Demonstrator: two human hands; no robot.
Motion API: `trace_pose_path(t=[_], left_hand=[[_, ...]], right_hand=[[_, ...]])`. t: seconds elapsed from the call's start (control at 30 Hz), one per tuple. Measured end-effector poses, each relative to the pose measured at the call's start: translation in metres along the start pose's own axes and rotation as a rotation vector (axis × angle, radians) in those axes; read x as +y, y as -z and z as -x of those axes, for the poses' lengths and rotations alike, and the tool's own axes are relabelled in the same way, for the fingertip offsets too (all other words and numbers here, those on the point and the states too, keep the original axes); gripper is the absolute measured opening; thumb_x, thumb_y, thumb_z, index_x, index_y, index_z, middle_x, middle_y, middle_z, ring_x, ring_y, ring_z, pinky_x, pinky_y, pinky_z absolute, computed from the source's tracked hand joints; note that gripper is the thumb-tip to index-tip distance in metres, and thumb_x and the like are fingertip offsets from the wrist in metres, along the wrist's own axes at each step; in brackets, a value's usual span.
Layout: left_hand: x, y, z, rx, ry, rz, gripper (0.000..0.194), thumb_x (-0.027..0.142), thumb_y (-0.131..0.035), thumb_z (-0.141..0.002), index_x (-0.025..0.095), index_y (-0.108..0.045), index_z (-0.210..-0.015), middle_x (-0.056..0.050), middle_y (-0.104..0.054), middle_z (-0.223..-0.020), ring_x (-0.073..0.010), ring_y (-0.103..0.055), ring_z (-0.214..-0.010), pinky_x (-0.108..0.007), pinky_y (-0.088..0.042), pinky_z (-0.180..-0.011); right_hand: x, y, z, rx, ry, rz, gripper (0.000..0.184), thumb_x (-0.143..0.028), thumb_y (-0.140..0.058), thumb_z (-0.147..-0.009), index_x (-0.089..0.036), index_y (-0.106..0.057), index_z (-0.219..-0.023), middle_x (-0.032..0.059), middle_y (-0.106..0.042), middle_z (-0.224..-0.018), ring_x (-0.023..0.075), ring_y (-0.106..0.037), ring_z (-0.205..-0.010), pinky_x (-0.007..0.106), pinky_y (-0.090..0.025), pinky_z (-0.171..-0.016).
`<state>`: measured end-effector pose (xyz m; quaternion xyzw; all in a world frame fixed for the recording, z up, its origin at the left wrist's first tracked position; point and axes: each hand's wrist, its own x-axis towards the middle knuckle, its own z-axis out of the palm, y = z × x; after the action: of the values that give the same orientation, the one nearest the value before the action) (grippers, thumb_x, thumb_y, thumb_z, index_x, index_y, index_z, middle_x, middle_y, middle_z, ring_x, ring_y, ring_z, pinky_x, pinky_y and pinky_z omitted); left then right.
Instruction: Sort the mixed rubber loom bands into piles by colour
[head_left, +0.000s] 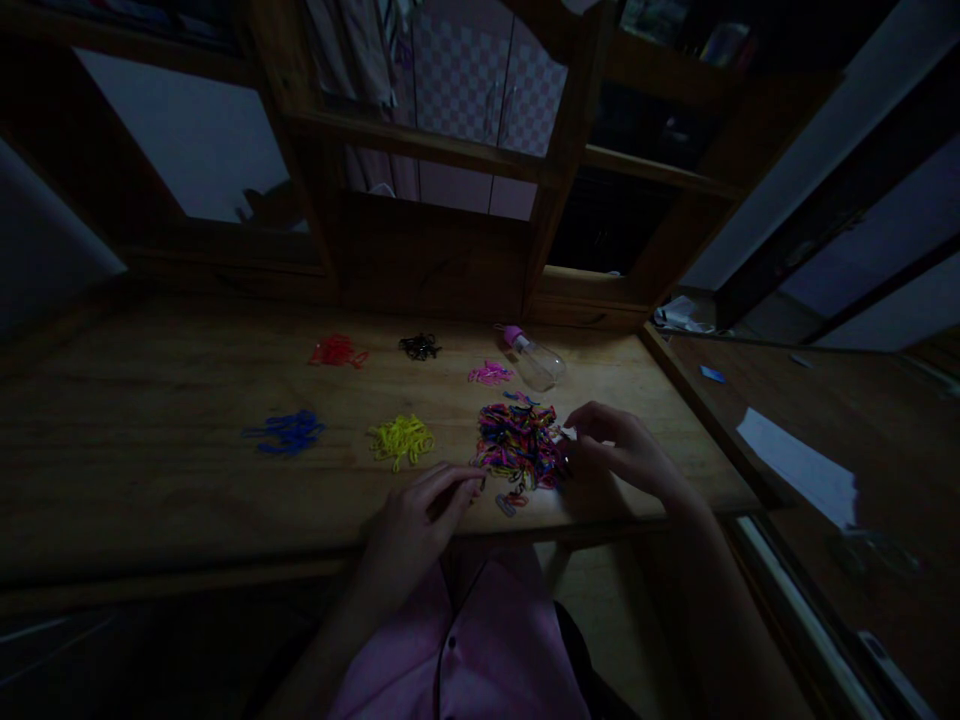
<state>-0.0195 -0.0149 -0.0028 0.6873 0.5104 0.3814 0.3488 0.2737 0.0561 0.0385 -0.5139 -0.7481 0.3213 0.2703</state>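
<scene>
A mixed heap of small, thin looped pieces (521,445) in many colours lies on the wooden desk; in this dim light I cannot tell whether they are elastic bands or clips. My left hand (424,515) is at the heap's near left edge, thumb and forefinger pinched, with a tiny dark bit at their tips. On the heap's right side, my right hand (622,445) has its fingertips closed beside a small whitish piece (564,433). Sorted by colour are a yellow pile (402,440), a blue pile (289,432), a red pile (337,350), a black pile (420,347) and a pink pile (490,373).
Behind the heap a clear bulb-shaped bottle (541,366) with a pink cap lies on its side. Wooden shelving (435,250) rises along the desk's back edge. To the right, a lower brown surface (731,400) carries a white paper (799,468) and a small blue packet (712,374).
</scene>
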Motion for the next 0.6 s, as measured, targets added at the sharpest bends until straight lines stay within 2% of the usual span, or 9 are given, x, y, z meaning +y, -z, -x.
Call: trace_pose_path(t=[0.07,0.13,0.4,0.6], left_hand=[[0.0005,0.0004,-0.0002,0.002,-0.006,-0.003,0.019,0.031,-0.053,-0.096,0.027,-0.07,-0.103,0.0,-0.073,-0.099,-0.0164,-0.067,-0.093,-0.027,-0.051,-0.084],[0.0007,0.0006,-0.0001,0.002,-0.013,-0.002,0.019,0.03,-0.053,-0.096,0.027,-0.07,-0.103,0.0,-0.073,-0.1,-0.017,-0.067,-0.094,-0.028,-0.051,-0.084],[0.0009,-0.0004,-0.0002,0.008,-0.024,-0.007,0.02,0.032,-0.052,-0.096,0.027,-0.071,-0.101,0.0,-0.073,-0.099,-0.0172,-0.067,-0.094,-0.028,-0.051,-0.085],[0.0016,-0.0005,-0.001,-0.003,-0.014,-0.003,0.021,0.032,-0.052,-0.096,0.026,-0.071,-0.102,-0.001,-0.073,-0.1,-0.0179,-0.068,-0.094,-0.028,-0.051,-0.085]], right_hand=[[-0.002,0.0004,0.001,-0.04,0.007,0.031,0.014,-0.026,-0.06,-0.086,-0.017,-0.067,-0.094,0.0046,-0.07,-0.087,0.0158,-0.064,-0.074,0.028,-0.052,-0.067],[-0.0024,-0.0004,0.002,-0.051,0.006,0.014,0.016,-0.031,-0.061,-0.087,-0.018,-0.067,-0.094,0.0052,-0.071,-0.089,0.0171,-0.066,-0.076,0.029,-0.053,-0.069],[0.0037,-0.0014,0.0032,-0.046,0.033,-0.026,0.012,-0.027,-0.063,-0.086,-0.019,-0.066,-0.095,0.0039,-0.072,-0.088,0.0174,-0.068,-0.077,0.028,-0.054,-0.069],[0.0013,-0.0013,0.0047,-0.003,0.029,0.021,0.019,-0.037,-0.063,-0.089,-0.02,-0.069,-0.093,0.005,-0.074,-0.089,0.0186,-0.069,-0.077,0.029,-0.054,-0.067]])
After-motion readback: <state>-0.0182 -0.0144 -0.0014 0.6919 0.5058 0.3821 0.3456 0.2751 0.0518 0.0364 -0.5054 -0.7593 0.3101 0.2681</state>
